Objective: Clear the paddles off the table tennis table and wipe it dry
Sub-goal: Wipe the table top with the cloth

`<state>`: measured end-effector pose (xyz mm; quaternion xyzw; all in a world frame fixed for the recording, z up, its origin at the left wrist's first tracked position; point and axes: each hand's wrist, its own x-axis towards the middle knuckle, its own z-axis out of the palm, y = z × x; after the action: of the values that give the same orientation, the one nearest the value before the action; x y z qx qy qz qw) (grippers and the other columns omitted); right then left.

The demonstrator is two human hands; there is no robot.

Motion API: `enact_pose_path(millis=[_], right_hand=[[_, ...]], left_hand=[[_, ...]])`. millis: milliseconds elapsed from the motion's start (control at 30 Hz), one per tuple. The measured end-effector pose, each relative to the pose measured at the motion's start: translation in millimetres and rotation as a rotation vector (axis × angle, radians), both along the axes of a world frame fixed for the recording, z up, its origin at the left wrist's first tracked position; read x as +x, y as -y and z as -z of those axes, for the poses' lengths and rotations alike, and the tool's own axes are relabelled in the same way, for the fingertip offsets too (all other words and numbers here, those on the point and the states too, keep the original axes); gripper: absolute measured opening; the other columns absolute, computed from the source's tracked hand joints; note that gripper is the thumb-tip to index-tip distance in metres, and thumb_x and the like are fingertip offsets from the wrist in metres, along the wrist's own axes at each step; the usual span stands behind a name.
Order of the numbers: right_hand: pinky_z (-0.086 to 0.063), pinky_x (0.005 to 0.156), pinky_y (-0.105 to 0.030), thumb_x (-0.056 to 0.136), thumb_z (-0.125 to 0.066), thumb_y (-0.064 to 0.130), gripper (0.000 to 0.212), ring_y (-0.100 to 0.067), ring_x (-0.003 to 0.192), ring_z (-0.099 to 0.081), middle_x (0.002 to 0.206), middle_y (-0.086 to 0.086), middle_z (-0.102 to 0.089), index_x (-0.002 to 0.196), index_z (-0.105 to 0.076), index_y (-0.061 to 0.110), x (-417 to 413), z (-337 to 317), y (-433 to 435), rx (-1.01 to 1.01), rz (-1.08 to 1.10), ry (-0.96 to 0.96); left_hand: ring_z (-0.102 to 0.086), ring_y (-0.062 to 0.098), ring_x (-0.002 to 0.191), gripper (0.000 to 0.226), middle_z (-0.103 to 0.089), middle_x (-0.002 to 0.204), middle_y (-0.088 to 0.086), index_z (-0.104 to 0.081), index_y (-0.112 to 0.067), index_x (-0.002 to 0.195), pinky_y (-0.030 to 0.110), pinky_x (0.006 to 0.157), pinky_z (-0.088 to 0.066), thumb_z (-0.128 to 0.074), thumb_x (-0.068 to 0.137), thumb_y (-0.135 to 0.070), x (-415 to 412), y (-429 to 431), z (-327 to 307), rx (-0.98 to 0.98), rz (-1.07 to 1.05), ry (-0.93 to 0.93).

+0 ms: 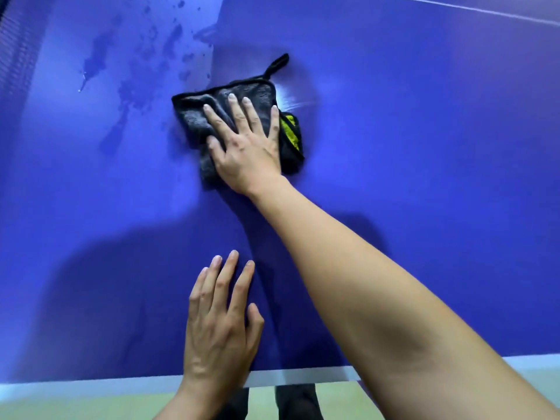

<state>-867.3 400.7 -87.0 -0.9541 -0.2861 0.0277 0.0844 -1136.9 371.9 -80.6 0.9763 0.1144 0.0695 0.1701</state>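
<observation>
A dark grey cloth [194, 116] with black trim, a hanging loop and a yellow-green patch lies on the blue table tennis table [424, 147]. My right hand [245, 147] presses flat on the cloth with fingers spread and straight. My left hand [218, 322] rests flat on the table near its front edge, fingers straight. Water drops and wet patches [133, 95] spread over the table to the left of and beyond the cloth. No paddles are in view.
The table's white edge line [303, 378] runs along the bottom. Beyond it a green floor [91, 404] shows, with dark trouser legs below. The net [12, 50] stands at the far left. A white line [485, 10] crosses the top right.
</observation>
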Motion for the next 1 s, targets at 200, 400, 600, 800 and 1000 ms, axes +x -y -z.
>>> enact_pose_path(millis=[200, 400, 600, 800, 1000], right_hand=[[0.013, 0.121, -0.062, 0.105, -0.027, 0.052, 0.056, -0.016, 0.159, -0.003, 0.172, 0.002, -0.01, 0.161, -0.019, 0.045, 2, -5, 8, 0.029, 0.046, -0.074], [0.01, 0.122, -0.063, 0.104, -0.026, 0.052, 0.058, -0.016, 0.159, -0.003, 0.172, 0.001, -0.01, 0.161, -0.019, 0.044, 36, -3, 127, 0.045, 0.334, -0.069], [0.007, 0.123, -0.062, 0.104, -0.03, 0.052, 0.056, -0.017, 0.158, -0.009, 0.172, 0.001, -0.015, 0.16, -0.024, 0.045, 68, -3, 314, 0.021, 0.628, -0.041], [0.005, 0.123, -0.063, 0.101, -0.025, 0.055, 0.06, -0.021, 0.158, -0.01, 0.171, -0.005, -0.015, 0.16, -0.024, 0.042, 55, -3, 427, 0.017, 0.905, -0.047], [0.004, 0.122, -0.066, 0.097, -0.02, 0.061, 0.065, -0.023, 0.158, -0.009, 0.171, -0.006, -0.015, 0.16, -0.023, 0.043, 36, -3, 402, 0.025, 0.896, -0.038]], left_hand=[[-0.032, 0.032, 0.149, 0.059, -0.037, 0.159, 0.009, -0.049, -0.012, 0.146, 0.05, 0.122, -0.025, -0.045, 0.089, -0.025, 1, -4, 5, 0.017, 0.007, -0.012], [-0.034, 0.033, 0.147, 0.058, -0.041, 0.156, 0.009, -0.051, -0.011, 0.144, 0.046, 0.123, -0.022, -0.043, 0.089, -0.027, 3, 0, 3, 0.06, -0.038, -0.033], [-0.035, 0.032, 0.146, 0.059, -0.042, 0.155, 0.008, -0.051, -0.012, 0.143, 0.045, 0.121, -0.023, -0.041, 0.088, -0.029, 3, 5, 2, 0.078, -0.066, -0.033], [-0.036, 0.034, 0.145, 0.059, -0.044, 0.154, 0.011, -0.051, -0.011, 0.142, 0.048, 0.12, -0.026, -0.041, 0.087, -0.028, 5, 10, 2, 0.084, -0.078, -0.019], [-0.036, 0.036, 0.144, 0.057, -0.044, 0.153, 0.013, -0.051, -0.009, 0.142, 0.049, 0.12, -0.025, -0.041, 0.089, -0.028, 3, 12, -1, 0.086, -0.067, -0.031]])
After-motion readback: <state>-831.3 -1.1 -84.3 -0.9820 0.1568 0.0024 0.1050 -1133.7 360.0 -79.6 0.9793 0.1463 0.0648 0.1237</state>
